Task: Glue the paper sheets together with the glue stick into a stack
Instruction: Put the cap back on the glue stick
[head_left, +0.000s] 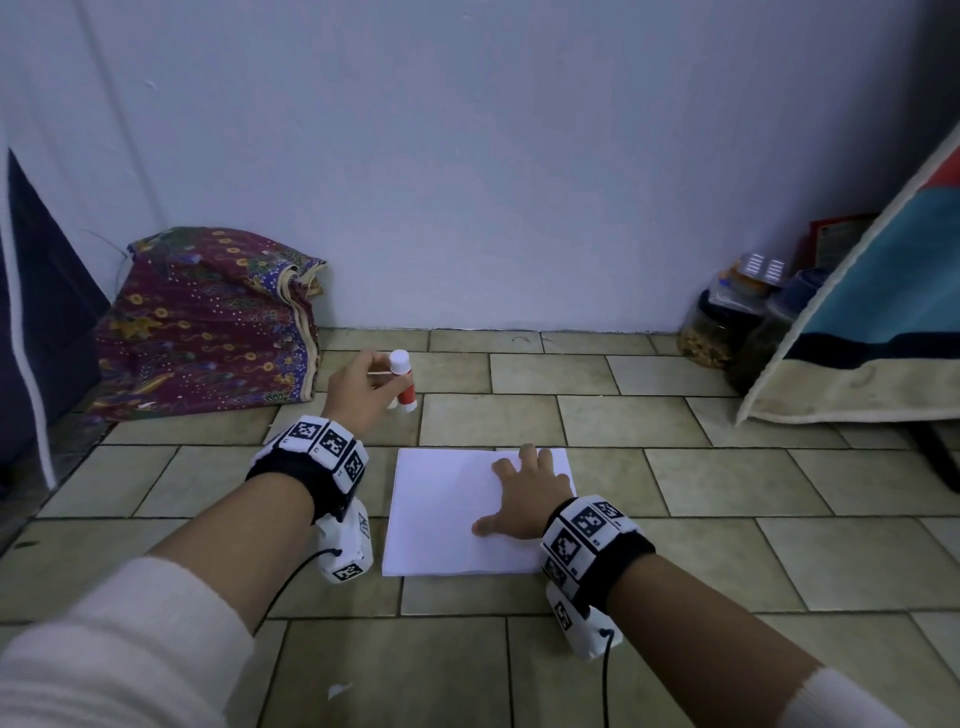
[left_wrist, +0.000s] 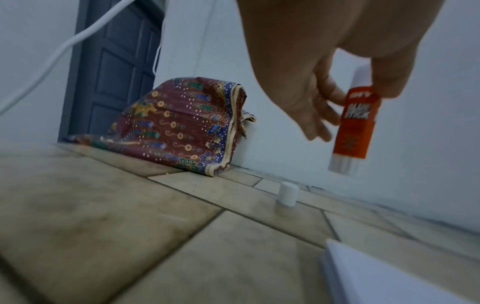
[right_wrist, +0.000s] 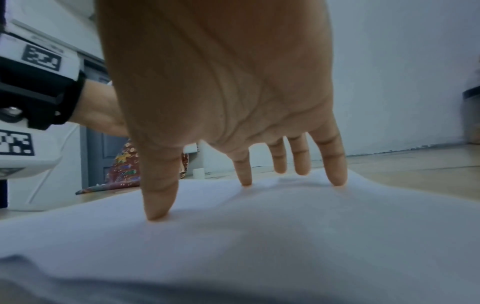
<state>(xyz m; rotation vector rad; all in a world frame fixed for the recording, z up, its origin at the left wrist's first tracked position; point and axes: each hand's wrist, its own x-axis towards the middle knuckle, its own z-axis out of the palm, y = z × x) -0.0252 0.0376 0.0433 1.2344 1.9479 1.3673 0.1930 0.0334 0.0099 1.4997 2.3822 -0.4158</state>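
Bare tiled floor (head_left: 649, 426) lies open between the paper stack (head_left: 441, 514) and wall; a small white cap (left_wrist: 286, 196) (upright) and folded batik cloth (head_left: 208, 322) crowd the left.

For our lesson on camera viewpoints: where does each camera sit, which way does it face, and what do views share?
Head: looks down at the tiled floor; both forearms, the left hand and right hand show.
Left wrist: low, facing the wall; fingers pinch the orange-and-white glue stick.
Right wrist: low, under the palm; straight fingers press the white paper stack.
Shared: the patterned maroon cloth appears in all three.
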